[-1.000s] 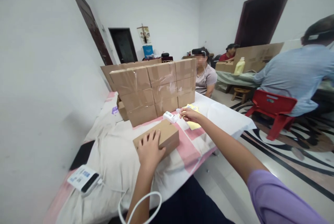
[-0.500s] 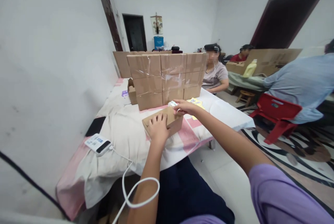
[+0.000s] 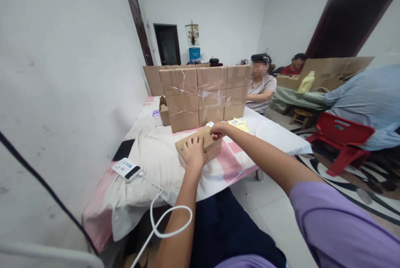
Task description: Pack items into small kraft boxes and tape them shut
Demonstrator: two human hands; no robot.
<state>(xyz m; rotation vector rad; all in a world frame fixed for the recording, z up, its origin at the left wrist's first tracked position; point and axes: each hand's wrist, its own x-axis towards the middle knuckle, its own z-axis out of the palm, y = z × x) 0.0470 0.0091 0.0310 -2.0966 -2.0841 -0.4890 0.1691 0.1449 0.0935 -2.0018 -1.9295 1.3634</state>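
Observation:
A small brown cardboard box (image 3: 204, 145) lies on the cloth-covered table (image 3: 156, 155) in front of me. My left hand (image 3: 193, 153) rests flat on its near top, fingers spread. At the box's far edge my right hand (image 3: 218, 129) is closed around a small white device (image 3: 209, 124), of which only the tip shows. Behind the box stands a wall of taped cardboard boxes (image 3: 204, 93).
A white power bank (image 3: 126, 169) with a white cable (image 3: 162, 218) lies at the table's left, beside a black phone (image 3: 123, 149). Yellow slips (image 3: 239, 124) lie to the right. Other people sit beyond the table, one on a red chair (image 3: 343, 137).
My right hand picked the white device off the table and brought it to the box's far edge. My left hand stayed on the box. The view drew back and turned.

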